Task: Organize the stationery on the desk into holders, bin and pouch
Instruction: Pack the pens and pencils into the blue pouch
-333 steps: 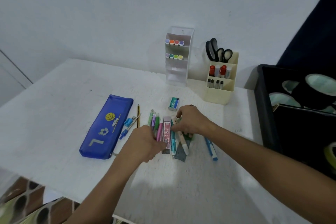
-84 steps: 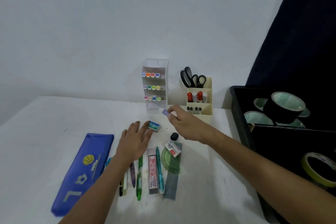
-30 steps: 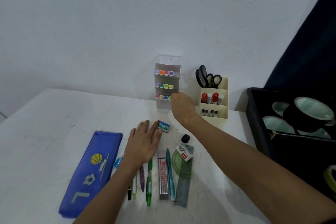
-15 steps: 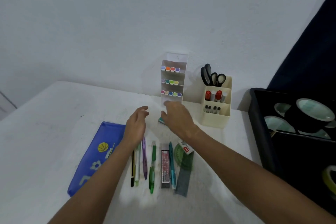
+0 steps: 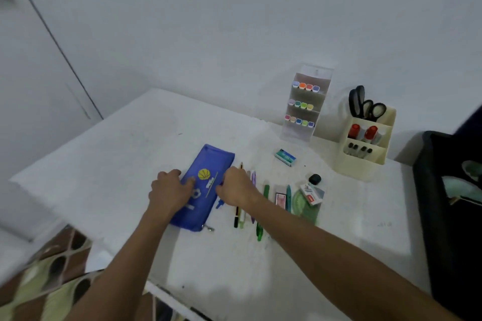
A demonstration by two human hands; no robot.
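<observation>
1. A pale, bare wall backs a white bench [image 5: 125, 164]; a patterned brown-and-green fabric shows below its near edge.
2. Nearest, both hands sit on the blue pencil pouch [image 5: 208, 164]. The left hand [image 5: 170, 190] lies over its left edge with fingers loosely bent, pressing it down. The right hand [image 5: 236, 186] is at its right edge with fingers curled under; whether it pinches the fabric or the zip I cannot tell.
3. The pouch's long axis runs away from the person, tilted slightly right; its zip pull [image 5: 208, 228] lies at the near end, just behind and between the wrists. Opening it likely turns on reaching that near end, about equally close to either hand.
4. Just right of the right hand, a row of pens and pencils [image 5: 260, 221] lies parallel to the pouch, then a green protractor [image 5: 306, 207] and a staple box [image 5: 311, 194].
5. Farther right and beyond: an eraser [image 5: 285, 157], a clear marker holder [image 5: 305, 104], a cream holder with scissors [image 5: 363, 143], and a black bin [image 5: 427, 190].
</observation>
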